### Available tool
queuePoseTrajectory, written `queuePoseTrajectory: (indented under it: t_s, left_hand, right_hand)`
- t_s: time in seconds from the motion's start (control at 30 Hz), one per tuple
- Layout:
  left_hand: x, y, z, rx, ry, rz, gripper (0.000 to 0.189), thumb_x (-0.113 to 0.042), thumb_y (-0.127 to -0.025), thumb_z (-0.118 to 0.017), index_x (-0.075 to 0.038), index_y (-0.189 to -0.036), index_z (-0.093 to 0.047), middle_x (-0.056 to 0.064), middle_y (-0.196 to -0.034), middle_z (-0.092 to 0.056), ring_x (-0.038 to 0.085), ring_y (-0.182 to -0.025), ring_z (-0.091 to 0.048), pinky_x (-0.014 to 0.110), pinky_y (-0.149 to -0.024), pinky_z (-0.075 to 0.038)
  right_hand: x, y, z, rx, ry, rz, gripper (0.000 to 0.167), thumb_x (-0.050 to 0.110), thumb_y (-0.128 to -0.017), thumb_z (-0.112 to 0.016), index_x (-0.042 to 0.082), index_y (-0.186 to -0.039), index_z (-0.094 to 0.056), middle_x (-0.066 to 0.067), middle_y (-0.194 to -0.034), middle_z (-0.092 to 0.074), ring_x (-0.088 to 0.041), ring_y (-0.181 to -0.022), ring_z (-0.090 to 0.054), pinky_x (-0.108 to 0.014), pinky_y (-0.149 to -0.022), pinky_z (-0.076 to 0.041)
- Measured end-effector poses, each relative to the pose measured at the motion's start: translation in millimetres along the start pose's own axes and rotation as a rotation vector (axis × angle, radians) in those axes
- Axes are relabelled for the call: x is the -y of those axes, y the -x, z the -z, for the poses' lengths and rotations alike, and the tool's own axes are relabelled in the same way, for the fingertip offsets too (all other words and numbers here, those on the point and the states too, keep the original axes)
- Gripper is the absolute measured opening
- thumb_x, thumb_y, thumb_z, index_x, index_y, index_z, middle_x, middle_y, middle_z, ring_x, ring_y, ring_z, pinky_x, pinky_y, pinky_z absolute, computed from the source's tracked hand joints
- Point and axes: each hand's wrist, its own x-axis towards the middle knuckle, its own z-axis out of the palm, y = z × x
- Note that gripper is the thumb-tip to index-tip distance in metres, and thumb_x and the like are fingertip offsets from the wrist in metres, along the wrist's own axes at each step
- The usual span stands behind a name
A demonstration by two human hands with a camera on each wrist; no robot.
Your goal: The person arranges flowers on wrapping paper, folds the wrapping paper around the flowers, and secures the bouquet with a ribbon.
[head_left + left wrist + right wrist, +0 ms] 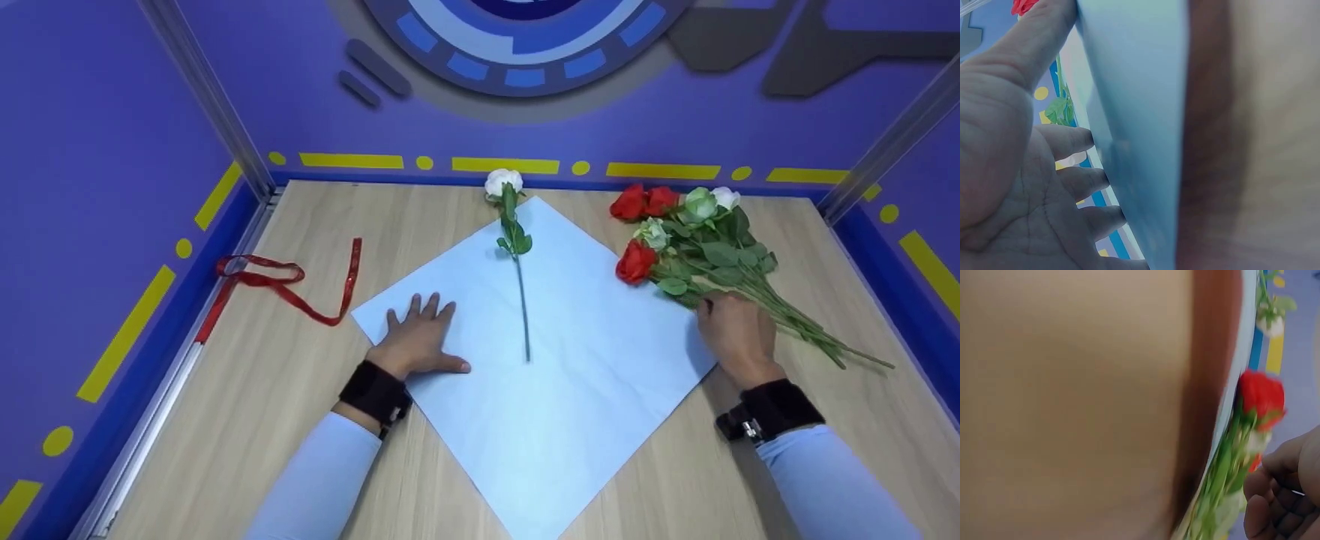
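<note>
My left hand (416,337) rests with spread fingers on the left part of a pale blue wrapping sheet (600,360), laid like a diamond on the table. Along the sheet's upper half lies a single white rose (503,184), its stem pointing toward me. At the sheet's right corner my right hand (735,330) is by the stems and leaves of a bunch of artificial flowers. Its fingers (1258,486) are curled; whether they pinch a stem I cannot tell. The nearest bloom is a red rose (636,262). More red roses (630,202) and a pale green rose (699,205) lie behind it.
A red ribbon (281,279) lies loosely looped on the wooden table (247,435) at the left, one end over the edge rail. Purple panels (465,135) stand at the back and both sides. The flower stems (810,330) extend to the table's right side.
</note>
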Motion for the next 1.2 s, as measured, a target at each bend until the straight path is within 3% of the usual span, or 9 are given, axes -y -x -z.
queuePoseTrajectory:
  t_s: [0.1,0.2,0.33,0.63,0.87,1.2]
  left_hand:
    - [-0.1,-0.6,0.1,0.006,-0.007,0.006,0.114,-0.065,-0.083,-0.082,-0.011,-0.168,-0.028,0.021,-0.175,-0.018,0.050,-0.161,-0.009,0.081,-0.119,-0.011]
    - [-0.4,-0.3,-0.3,0.006,-0.008,0.009,0.114,-0.065,-0.083,-0.082,-0.012,-0.168,-0.028,0.021,-0.175,-0.017,0.049,-0.161,-0.008,0.080,-0.120,-0.011]
    - [-0.5,0.7,-0.4,0.003,-0.003,0.008,0.113,-0.066,-0.083,-0.081,-0.013,-0.168,-0.028,0.020,-0.175,-0.016,0.049,-0.161,-0.008,0.079,-0.121,-0.010]
    - [0.1,2.7,0.8,0.007,0.006,-0.006,0.112,-0.065,-0.084,-0.080,-0.013,-0.168,-0.027,0.019,-0.176,-0.016,0.049,-0.162,-0.007,0.079,-0.121,-0.009]
    - [1.1,2.1,-0.9,0.005,0.006,-0.009,0.112,-0.065,-0.084,-0.080,-0.013,-0.168,-0.027,0.019,-0.176,-0.016,0.049,-0.162,-0.007,0.080,-0.120,-0.009]
    - [1.0,0.9,-0.6,0.009,0.004,0.007,0.113,-0.065,-0.083,-0.081,-0.012,-0.168,-0.028,0.020,-0.176,-0.015,0.048,-0.162,-0.007,0.079,-0.121,-0.009]
  right_hand:
    - [-22,4.3,12,0.007,0.035,-0.032,0.034,0.006,-0.098,-0.053,0.001,-0.065,-0.054,-0.012,-0.052,-0.047,-0.029,-0.043,-0.046,-0.038,-0.038,-0.029]
    - [-40,10.0,21,0.051,0.058,-0.104,0.031,0.003,-0.097,-0.048,-0.001,-0.066,-0.052,-0.020,-0.062,-0.050,-0.037,-0.048,-0.051,-0.043,-0.038,-0.034]
    - [-56,15.8,28,0.121,0.090,-0.189,0.019,-0.001,-0.093,-0.045,-0.013,-0.081,-0.054,-0.036,-0.081,-0.051,-0.052,-0.060,-0.056,-0.056,-0.043,-0.041]
    - [-73,17.3,37,0.273,0.131,-0.271,0.030,-0.004,-0.089,-0.042,-0.031,-0.097,-0.051,-0.046,-0.088,-0.047,-0.064,-0.077,-0.057,-0.062,-0.051,-0.047]
    - [-79,15.3,36,0.245,0.119,-0.275,0.028,-0.007,-0.087,-0.042,-0.030,-0.094,-0.056,-0.045,-0.086,-0.048,-0.067,-0.077,-0.056,-0.068,-0.057,-0.049]
    - [-74,13.7,30,0.090,0.070,-0.177,0.016,-0.012,-0.087,-0.042,-0.021,-0.083,-0.054,-0.040,-0.079,-0.048,-0.066,-0.071,-0.055,-0.074,-0.063,-0.046]
